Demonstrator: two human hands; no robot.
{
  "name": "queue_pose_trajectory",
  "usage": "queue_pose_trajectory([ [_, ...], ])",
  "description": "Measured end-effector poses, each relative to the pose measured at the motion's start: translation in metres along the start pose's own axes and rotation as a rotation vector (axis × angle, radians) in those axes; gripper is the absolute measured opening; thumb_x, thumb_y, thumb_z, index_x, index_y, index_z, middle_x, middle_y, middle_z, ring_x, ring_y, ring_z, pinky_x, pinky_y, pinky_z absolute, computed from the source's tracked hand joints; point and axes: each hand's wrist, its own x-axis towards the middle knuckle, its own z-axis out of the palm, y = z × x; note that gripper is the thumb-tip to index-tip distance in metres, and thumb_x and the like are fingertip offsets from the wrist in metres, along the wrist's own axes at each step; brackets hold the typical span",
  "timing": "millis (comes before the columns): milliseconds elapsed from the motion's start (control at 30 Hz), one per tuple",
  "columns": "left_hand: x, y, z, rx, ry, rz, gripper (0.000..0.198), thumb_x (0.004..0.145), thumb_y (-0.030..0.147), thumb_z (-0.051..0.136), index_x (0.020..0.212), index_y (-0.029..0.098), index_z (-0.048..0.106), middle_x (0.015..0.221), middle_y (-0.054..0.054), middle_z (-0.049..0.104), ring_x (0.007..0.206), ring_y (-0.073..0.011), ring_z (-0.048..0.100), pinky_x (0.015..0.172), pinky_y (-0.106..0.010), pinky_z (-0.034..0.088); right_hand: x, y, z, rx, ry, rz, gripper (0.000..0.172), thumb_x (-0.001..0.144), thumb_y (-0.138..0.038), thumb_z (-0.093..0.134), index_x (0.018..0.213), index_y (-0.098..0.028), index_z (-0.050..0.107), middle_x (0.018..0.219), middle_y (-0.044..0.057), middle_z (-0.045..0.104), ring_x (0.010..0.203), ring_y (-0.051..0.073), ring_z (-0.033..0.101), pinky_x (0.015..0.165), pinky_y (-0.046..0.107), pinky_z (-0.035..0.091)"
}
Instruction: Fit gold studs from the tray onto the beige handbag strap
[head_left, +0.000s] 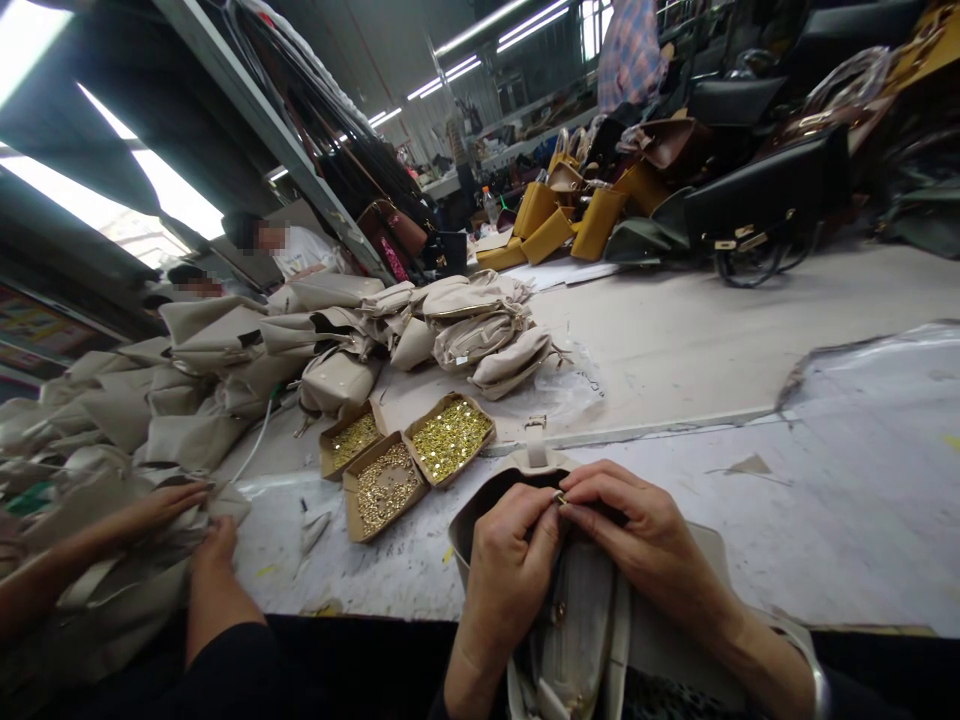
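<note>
Beige handbag (585, 620), under the fingers of both hands: smooth, matt leather-like material, with a strap of the same finish. Small fitting (559, 497), pinched between the fingertips: shiny gold-coloured metal. Three boxes (409, 460), just beyond the left hand's (506, 565) fingers: plain brown cardboard, dull, filled with glittering brass-toned metal parts. Worktable (825, 480), beyond the right hand's (645, 545) fingers: pale, matt, scuffed and stained, partly under a glossy clear plastic sheet.

Bare forearms (dark clothing below)
</note>
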Motion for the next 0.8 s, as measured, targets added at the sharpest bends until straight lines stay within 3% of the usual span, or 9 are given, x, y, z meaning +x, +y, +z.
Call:
queue_pose_trajectory([
  [233, -0.0005, -0.0012, 0.0002, 0.009, 0.014, 0.024, 0.019, 0.102, 0.018, 0.058, 0.107, 0.021, 0.076, 0.098, -0.003, 0.073, 0.091, -0.0154, 0.068, 0.083, -0.024, 0.052, -0.0003, -0.002, -0.0003, 0.006, -0.032, 0.048, 0.01, 0.101, -0.026, 0.068, 0.094, -0.024, 0.075, 0.1, 0.007, 0.071, 0.096, 0.024, 0.069, 0.085, 0.033, 0.058],
  [467, -0.0026, -0.0029, -0.001, 0.04, 0.002, 0.058, 0.019, 0.103, 0.017, 0.058, 0.11, 0.02, 0.075, 0.1, -0.004, 0.073, 0.093, -0.0151, 0.069, 0.083, -0.024, 0.053, 0.0008, -0.0031, -0.0007, 0.017, -0.065, 0.048, 0.01, 0.101, -0.021, 0.067, 0.093, -0.024, 0.073, 0.099, 0.005, 0.072, 0.096, 0.022, 0.068, 0.085, 0.031, 0.056],
  [800, -0.0068, -0.007, 0.0056, 0.343, 0.114, 0.326, 0.027, 0.101, 0.006, 0.054, 0.119, 0.018, 0.07, 0.102, -0.006, 0.074, 0.088, -0.0172, 0.068, 0.078, -0.027, 0.055, 0.0037, -0.0066, -0.0076, 0.035, -0.156, 0.11, 0.01, 0.101, -0.018, 0.065, 0.094, -0.023, 0.07, 0.097, 0.002, 0.07, 0.093, 0.02, 0.066, 0.085, 0.029, 0.052],
])
